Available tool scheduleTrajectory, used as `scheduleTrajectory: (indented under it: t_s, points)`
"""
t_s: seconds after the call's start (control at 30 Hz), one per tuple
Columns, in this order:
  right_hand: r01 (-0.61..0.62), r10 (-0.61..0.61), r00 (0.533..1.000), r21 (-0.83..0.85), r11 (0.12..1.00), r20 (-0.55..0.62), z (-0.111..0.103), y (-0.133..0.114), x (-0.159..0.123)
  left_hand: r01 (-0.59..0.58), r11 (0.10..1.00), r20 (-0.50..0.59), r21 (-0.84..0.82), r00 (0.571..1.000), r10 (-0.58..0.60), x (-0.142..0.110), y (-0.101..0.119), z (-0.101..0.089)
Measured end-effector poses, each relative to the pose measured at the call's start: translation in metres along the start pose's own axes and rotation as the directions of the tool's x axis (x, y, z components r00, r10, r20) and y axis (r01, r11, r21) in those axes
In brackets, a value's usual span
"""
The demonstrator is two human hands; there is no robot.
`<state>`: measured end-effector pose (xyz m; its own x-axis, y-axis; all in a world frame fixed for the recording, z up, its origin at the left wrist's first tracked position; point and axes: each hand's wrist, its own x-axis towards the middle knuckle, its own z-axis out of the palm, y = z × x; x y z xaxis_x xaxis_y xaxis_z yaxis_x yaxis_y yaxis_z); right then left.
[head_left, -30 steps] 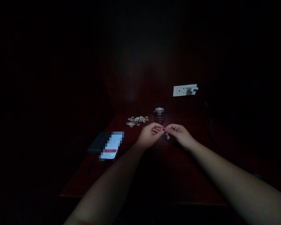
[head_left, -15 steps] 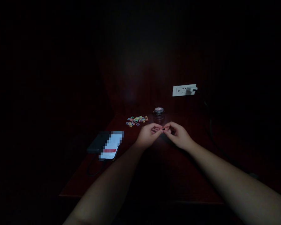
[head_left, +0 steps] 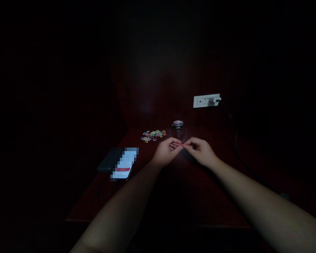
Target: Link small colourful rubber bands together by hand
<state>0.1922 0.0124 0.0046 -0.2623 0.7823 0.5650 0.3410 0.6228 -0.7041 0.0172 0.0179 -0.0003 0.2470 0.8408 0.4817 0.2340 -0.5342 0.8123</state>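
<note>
Both hands meet over the table in front of the jar. My left hand (head_left: 165,153) is closed in a pinch, thumb against the fingers. Opposite it, my right hand (head_left: 202,152) pinches too, its fingertips touching or almost touching the left ones. Between them is a small reddish hair tie (head_left: 183,145), mostly hidden by the fingertips. A loose pile of pastel hair ties (head_left: 153,135) lies just beyond my left hand. Behind the hands stands a small clear jar (head_left: 178,128) with its lid on.
On the left of the dark red table (head_left: 94,211) lie a lit phone (head_left: 125,164) and a dark flat box (head_left: 109,162) with a cable. A white wall socket (head_left: 204,101) holds a plug, its cable running down on the right. The surroundings are very dark.
My hands have drawn slightly closer together. The hair tie's loop, visibly open between the fingertips before, now looks narrow. The view has shifted very slightly.
</note>
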Motion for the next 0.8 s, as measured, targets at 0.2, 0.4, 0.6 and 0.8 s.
scheduleTrajectory:
  t_s: [0.2,0.4,0.6,0.8]
  points:
    - [0.02,-0.021,1.0,-0.024,0.999,-0.014,-0.0012,-0.0004,0.0005,0.015,0.999,0.0,-0.034,1.0,-0.015,-0.0005,-0.0009,0.0008]
    - [-0.018,0.019,1.0,0.048,0.999,-0.025,0.0029,0.0006,-0.0004,0.023,0.999,0.019,-0.025,1.0,-0.023,0.0006,0.0,0.0001]
    - [0.025,-0.025,0.999,-0.007,1.0,-0.021,0.0017,-0.0007,0.0,0.027,1.0,0.041,0.007,0.999,-0.027,0.0004,-0.0014,-0.0006]
    - [0.027,-0.026,1.0,-0.089,0.996,0.006,-0.0016,-0.0024,-0.0002,0.016,0.999,0.039,0.029,0.999,-0.017,-0.0005,-0.0002,-0.0008]
